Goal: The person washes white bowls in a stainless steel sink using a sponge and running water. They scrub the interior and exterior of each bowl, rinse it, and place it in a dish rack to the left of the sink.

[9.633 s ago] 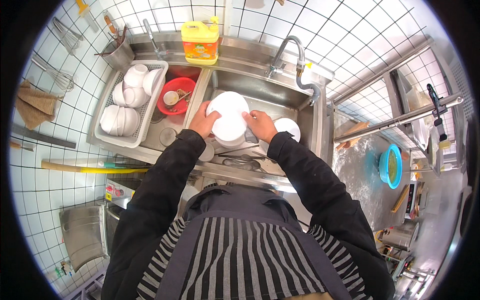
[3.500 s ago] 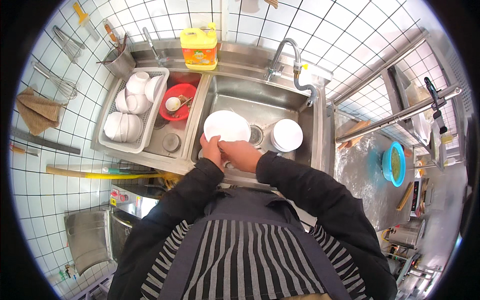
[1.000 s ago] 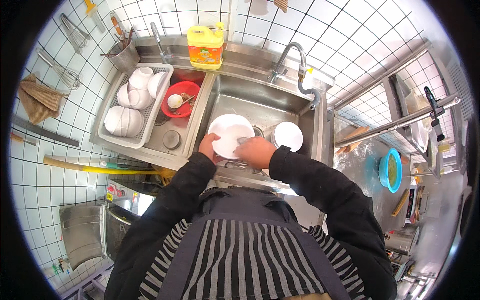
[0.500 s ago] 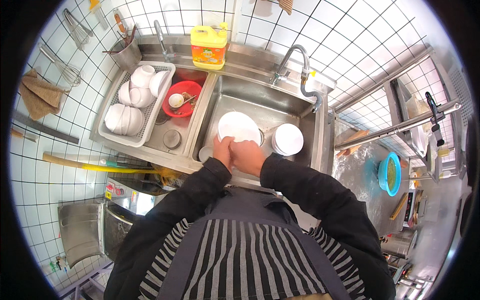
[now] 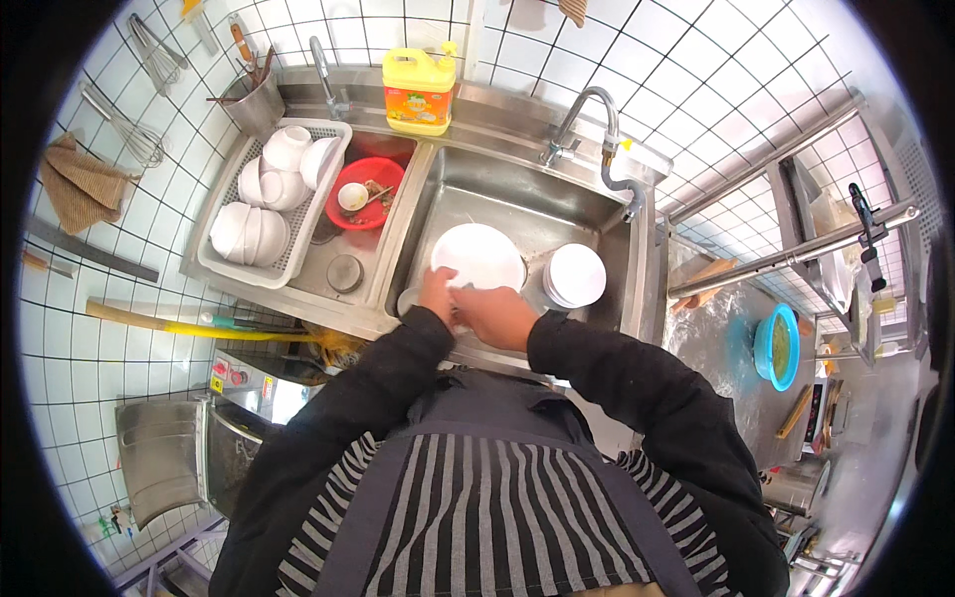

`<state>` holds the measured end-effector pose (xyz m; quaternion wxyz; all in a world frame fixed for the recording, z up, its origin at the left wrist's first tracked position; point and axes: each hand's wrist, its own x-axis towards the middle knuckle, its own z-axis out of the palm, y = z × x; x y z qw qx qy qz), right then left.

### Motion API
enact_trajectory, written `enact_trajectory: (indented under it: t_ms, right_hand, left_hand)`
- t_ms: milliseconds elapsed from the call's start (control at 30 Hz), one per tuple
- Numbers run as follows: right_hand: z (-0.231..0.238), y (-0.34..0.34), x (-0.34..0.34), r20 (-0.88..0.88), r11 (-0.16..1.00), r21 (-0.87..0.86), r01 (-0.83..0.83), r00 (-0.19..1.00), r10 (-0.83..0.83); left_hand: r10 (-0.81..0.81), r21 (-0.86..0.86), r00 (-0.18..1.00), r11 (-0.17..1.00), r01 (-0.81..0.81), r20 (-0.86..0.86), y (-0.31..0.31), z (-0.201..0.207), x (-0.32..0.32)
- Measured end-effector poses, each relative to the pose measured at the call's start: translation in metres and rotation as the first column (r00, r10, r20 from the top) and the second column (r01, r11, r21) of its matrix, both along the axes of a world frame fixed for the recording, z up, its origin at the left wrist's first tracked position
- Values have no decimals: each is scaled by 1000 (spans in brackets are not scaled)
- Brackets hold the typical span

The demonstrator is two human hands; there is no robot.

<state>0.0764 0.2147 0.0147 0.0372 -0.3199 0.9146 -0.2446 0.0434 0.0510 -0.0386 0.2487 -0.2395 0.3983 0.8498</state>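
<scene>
Here, a round white plate (image 5: 477,256) is held over the steel sink basin (image 5: 557,204), tilted so its plain, glossy face shows; it looks clean and unpatterned, with a shallow rim. The left hand (image 5: 436,295) grips the plate's near-left edge, fingers curled onto it. The right hand (image 5: 494,314) rests against the near edge of the plate, fingers bent over it; whether it pinches the plate or holds something against it, I cannot tell. Just to the right, in the same basin, sits a stack of white plates (image 5: 575,276). To the left, a red bowl (image 5: 365,192) lies in the second basin, beside a rack of white bowls (image 5: 267,199). A yellow detergent jug (image 5: 420,92) stands on the far ledge, left of the tap (image 5: 587,124).
</scene>
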Motion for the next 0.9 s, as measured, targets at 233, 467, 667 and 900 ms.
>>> enact_trajectory:
  t_ms: [233,467,667,900]
  right_hand:
    - [11,-3,-4,77,973,230,12,997,-30]
    - [5,12,-2,-313,892,436,-120,909,276]
    - [6,1,-1,96,985,170,-4,995,-12]
    - [28,16,11,72,911,308,-275,961,266]
  left_hand:
    - [-62,-247,994,968,40,-84,-9,-19,2]
    - [-248,-76,966,967,242,-73,-31,-14,-7]
    - [-5,-169,993,985,-16,-122,-3,-8,1]
    - [-13,42,992,999,19,-124,-23,-20,9]
